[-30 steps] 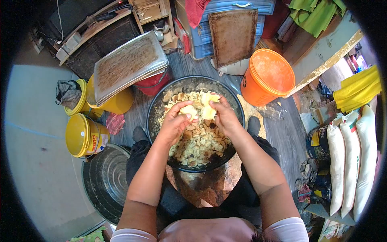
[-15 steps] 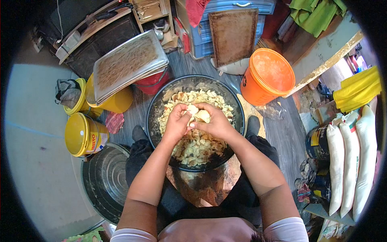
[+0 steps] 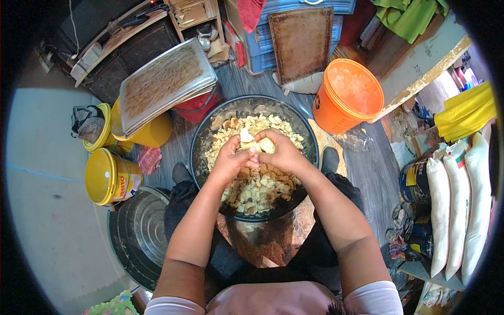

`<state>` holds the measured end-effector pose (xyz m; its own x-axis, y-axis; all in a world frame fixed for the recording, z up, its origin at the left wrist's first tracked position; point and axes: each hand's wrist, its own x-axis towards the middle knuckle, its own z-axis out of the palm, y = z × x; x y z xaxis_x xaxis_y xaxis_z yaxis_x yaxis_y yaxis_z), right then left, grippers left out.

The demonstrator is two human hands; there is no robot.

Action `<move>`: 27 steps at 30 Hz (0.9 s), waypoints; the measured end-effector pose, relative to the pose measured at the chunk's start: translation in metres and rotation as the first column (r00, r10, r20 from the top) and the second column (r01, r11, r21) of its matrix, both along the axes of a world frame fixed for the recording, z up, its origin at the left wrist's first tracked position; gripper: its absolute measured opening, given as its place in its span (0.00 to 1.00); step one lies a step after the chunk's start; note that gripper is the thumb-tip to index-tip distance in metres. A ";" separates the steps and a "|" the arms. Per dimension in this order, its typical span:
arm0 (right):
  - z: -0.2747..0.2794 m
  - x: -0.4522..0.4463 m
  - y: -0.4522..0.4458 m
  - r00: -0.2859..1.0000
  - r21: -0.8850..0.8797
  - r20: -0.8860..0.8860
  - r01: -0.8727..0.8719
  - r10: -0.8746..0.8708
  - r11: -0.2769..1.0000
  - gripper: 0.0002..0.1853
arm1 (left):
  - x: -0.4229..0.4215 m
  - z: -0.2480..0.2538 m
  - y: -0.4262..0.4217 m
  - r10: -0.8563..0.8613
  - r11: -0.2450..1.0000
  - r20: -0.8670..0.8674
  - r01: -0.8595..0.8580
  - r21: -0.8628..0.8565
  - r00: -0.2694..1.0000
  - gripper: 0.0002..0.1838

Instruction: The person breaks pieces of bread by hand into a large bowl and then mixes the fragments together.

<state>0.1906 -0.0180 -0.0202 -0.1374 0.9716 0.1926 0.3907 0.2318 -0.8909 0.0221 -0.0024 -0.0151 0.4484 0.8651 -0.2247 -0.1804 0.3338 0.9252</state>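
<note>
A wide black basin [image 3: 195, 173] stands between my feet, full of torn pale bread pieces [image 3: 257, 199], some with brown crust. Over its middle, my left hand [image 3: 231, 161] and my right hand [image 3: 283, 153] meet at the fingertips. Both are closed on pale bread; one chunk [image 3: 266, 145] shows by the right fingers and a smaller bit [image 3: 245, 136] sticks up by the left. The fingers hide part of the bread, so I cannot tell whether the two bits are still joined.
An orange bucket [image 3: 353, 90] stands right of the basin. To the left are stacked baking trays [image 3: 165, 79], a red bucket [image 3: 197, 108], yellow buckets [image 3: 100, 176] and a large black lid-like round [image 3: 139, 226]. White filled sacks [image 3: 457, 210] lean at the far right.
The bread between my fingers has shifted and looks more pulled apart, one bit showing at each hand. My hands stay over the basin; the whole view has shifted slightly.
</note>
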 end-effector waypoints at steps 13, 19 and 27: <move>0.000 -0.008 -0.003 0.993 -0.311 -0.100 -0.091 0.063 0.946 0.16 | -0.011 -0.026 0.010 0.422 0.532 -0.397 0.132 0.837 0.815 0.12; -0.002 -0.005 0.001 0.992 -0.152 0.009 -0.125 0.128 0.980 0.16 | -0.013 -0.006 0.015 0.263 0.956 -0.297 -0.207 0.206 0.918 0.09; 0.000 -0.014 0.000 0.996 -0.202 -0.020 -0.085 0.083 0.976 0.29 | -0.005 0.002 0.007 0.086 0.996 -0.340 -0.078 0.038 0.937 0.13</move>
